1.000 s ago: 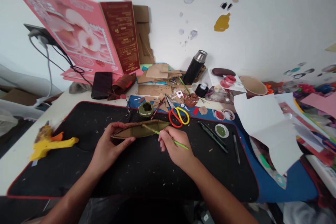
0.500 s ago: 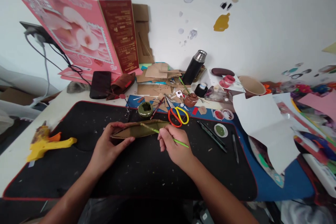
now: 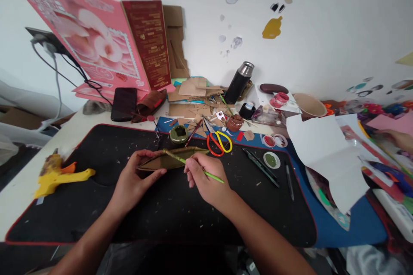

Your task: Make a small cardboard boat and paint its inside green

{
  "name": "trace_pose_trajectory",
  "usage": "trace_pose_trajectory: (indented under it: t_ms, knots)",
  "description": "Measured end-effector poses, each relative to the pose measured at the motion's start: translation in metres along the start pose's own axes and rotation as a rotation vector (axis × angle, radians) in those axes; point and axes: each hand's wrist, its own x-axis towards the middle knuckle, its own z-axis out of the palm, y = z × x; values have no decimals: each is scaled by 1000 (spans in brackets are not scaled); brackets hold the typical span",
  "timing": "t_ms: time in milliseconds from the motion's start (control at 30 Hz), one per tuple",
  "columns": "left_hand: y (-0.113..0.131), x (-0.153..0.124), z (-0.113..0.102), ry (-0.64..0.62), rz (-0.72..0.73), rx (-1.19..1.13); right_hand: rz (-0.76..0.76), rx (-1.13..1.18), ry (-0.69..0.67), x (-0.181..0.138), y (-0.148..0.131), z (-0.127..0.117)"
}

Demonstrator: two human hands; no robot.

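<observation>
My left hand grips the left end of a boat-shaped cardboard piece, thumb in front and fingers behind. Its inside is partly olive green, with bare brown cardboard toward the left. Between the fingers of my right hand is a green-handled paintbrush. The brush's tip meets the cardboard near its upper rim, left of the middle. Just behind the piece stands an open jar of green paint. Scissors with red and yellow handles lie to the right of the jar.
A yellow glue gun rests on the black mat at left. On the right are a lid with green paint, dark tweezers and a pen. A black thermos stands behind. Another person's hand shows at the right edge.
My right hand and the brush have moved left along the cardboard piece. My left hand has hardly moved. Another person's hand has appeared at the far right.
</observation>
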Motion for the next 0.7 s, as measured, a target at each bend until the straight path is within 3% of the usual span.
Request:
trace_pose_trajectory:
  t_ms: [267,467,700]
  knots:
    - [1,0,0,11,-6,24,40,-4,96,-1,7,-6]
    - [3,0,1,4,-18,-16,-30,-72,-10,-3,3,2]
    - [4,1,0,13,-25,18,30,14,51,-4,7,-2]
